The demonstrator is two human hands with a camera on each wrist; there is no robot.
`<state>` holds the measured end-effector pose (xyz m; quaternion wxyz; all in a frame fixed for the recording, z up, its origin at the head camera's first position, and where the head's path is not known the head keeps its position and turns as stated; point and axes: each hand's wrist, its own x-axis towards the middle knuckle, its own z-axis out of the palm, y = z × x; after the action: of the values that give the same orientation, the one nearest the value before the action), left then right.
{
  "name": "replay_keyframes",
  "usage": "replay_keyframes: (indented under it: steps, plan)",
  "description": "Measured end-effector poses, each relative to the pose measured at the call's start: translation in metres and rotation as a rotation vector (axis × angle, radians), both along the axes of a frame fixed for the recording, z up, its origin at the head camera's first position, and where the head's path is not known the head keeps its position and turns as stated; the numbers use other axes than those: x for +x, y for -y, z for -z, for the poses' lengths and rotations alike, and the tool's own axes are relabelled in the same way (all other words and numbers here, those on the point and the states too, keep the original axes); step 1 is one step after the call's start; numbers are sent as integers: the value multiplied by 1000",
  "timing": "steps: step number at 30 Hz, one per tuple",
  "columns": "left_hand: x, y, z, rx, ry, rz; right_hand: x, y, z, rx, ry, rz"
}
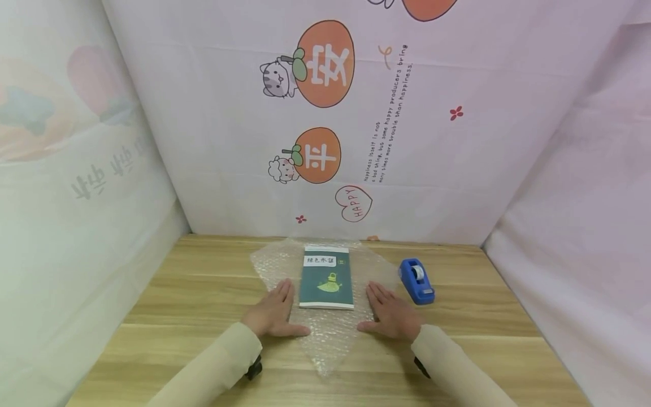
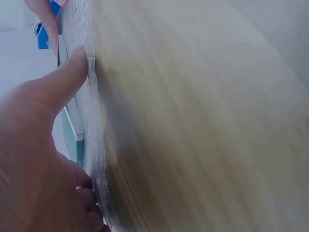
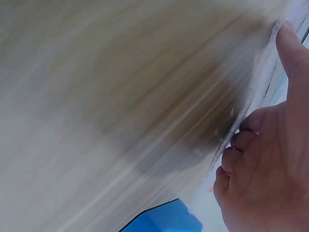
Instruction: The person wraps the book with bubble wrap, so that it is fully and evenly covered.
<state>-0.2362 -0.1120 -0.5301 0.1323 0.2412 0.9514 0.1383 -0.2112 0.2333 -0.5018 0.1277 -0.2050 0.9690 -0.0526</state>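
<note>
A green booklet with a white label and a yellow-green drawing lies on a sheet of bubble wrap, which is turned so one corner points toward me. On the booklet's left, my left hand rests flat on the wrap with its thumb spread inward. My right hand lies likewise on the wrap to the right of the booklet. Both hands are apart from the booklet in the head view. In the left wrist view the thumb touches the wrap near its edge.
A blue tape dispenser with a roll of tape stands right of the wrap, close to its right corner. The wooden table meets a printed cloth wall at the back, with white cloth on both sides.
</note>
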Motion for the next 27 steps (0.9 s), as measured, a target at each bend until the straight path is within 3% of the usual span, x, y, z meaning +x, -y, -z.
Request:
replay_keyframes:
  steps: [4, 11, 14, 17, 21, 27]
  plan:
    - [6, -7, -10, -3, 5, 4, 1, -6, 2, 0, -15, -1]
    - [5, -15, -11, -9, 2, 13, 1, -12, 5, -19, 6, 23]
    - [4, -17, -5, -26, -13, 17, 2, -15, 7, -33, 14, 35]
    - [6, -20, -11, -24, -6, 8, 5, -18, 8, -36, 1, 36]
    - [10, -24, -22, -26, 2, -4, 12, -24, 6, -71, -29, 25]
    - [13, -25, -25, -35, -14, -2, 26, -39, 0, -232, -27, 49]
